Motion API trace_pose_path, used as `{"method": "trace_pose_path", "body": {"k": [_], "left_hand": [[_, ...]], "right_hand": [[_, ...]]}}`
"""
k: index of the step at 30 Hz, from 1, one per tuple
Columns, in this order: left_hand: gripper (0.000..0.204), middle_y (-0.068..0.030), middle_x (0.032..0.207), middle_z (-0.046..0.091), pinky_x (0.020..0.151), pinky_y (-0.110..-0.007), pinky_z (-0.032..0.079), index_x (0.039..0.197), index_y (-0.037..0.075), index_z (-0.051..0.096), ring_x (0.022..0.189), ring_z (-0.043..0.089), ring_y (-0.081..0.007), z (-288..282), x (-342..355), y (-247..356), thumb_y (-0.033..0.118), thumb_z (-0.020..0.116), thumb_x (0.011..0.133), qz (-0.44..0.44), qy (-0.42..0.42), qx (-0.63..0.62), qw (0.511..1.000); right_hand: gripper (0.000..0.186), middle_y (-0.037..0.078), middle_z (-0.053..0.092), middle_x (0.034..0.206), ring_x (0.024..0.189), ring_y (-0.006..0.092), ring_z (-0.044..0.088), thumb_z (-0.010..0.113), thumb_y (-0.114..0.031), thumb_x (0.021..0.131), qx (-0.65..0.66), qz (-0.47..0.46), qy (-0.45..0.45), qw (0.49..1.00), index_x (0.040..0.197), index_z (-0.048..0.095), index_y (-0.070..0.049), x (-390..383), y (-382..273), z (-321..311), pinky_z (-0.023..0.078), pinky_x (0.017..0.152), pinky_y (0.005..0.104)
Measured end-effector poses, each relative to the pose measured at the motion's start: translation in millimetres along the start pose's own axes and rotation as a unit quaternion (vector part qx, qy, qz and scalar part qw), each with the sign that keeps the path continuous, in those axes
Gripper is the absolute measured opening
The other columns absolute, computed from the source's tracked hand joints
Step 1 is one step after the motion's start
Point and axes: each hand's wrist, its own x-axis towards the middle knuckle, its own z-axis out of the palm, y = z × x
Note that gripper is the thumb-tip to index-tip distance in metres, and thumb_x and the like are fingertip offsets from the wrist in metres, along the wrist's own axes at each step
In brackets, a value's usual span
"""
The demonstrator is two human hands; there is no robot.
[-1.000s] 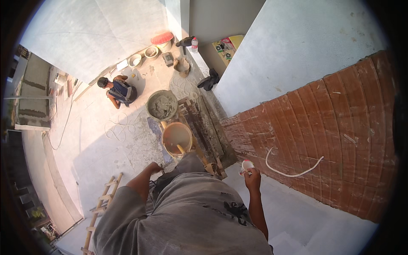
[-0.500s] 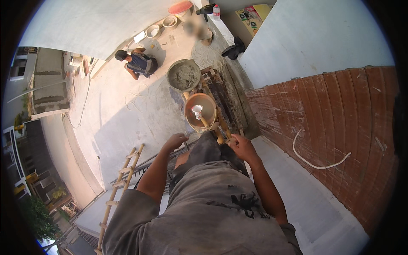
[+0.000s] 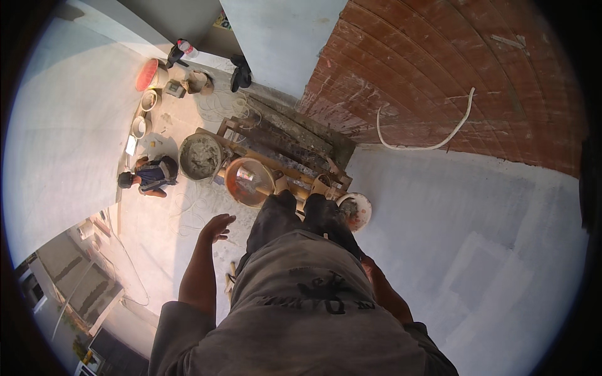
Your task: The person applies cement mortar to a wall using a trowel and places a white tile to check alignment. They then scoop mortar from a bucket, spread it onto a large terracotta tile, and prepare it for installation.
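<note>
My left hand (image 3: 219, 227) hangs in the air at my left side, empty, its fingers loosely apart. My right hand (image 3: 371, 269) is low by my right hip; its fingers are hidden behind my shirt and leg. In front of my feet stands an orange bucket (image 3: 233, 188) with a white cup (image 3: 245, 173) in it. Beyond it to the left is a dark round tub (image 3: 184, 154) of wet grey mortar (image 3: 204, 155). A pale bucket (image 3: 365, 211) with grey stuff inside sits right of my feet. Neither hand touches these containers.
My sandalled feet are on a raised wooden scaffold (image 3: 263, 164) with long dirty planks (image 3: 295, 135). Another person (image 3: 153, 175) sits on the floor below, at left. Brown tiled wall (image 3: 439, 69) and a curved white pipe (image 3: 433, 148) lie to the right. Several buckets line the far wall.
My view has turned, swinging the scene leftward and bringing the pale bucket into sight. My left hand is farther out to the left; my right hand has dropped back to my hip.
</note>
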Motion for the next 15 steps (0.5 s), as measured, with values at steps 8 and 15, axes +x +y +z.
{"method": "trace_pose_path", "body": {"k": [8, 15], "left_hand": [[0.086, -0.0181, 0.145, 0.052, 0.100, -0.051, 0.048, 0.154, 0.011, 0.037, 0.127, 0.053, -0.0368, -2, -13, 65, 0.058, 0.068, 0.089, 0.207, -0.003, 0.045, 0.977], [0.083, -0.0211, 0.137, 0.057, 0.090, -0.043, 0.054, 0.148, 0.001, 0.044, 0.113, 0.062, -0.0335, 108, 2, -61, 0.055, 0.067, 0.089, 0.133, 0.075, -0.140, 0.978]], "right_hand": [[0.076, 0.018, 0.046, 0.144, 0.126, 0.0400, 0.050, 0.057, -0.060, 0.092, -0.220, -0.080, 0.016, 0.972, 0.150, 0.029, -0.021, -4, -48, 32, 0.044, 0.097, 0.0576], [0.063, 0.018, 0.054, 0.135, 0.118, 0.0353, 0.056, 0.058, -0.051, 0.094, -0.456, -0.104, 0.031, 0.883, 0.142, 0.039, -0.016, -11, -151, 2, 0.049, 0.090, 0.0520]]}}
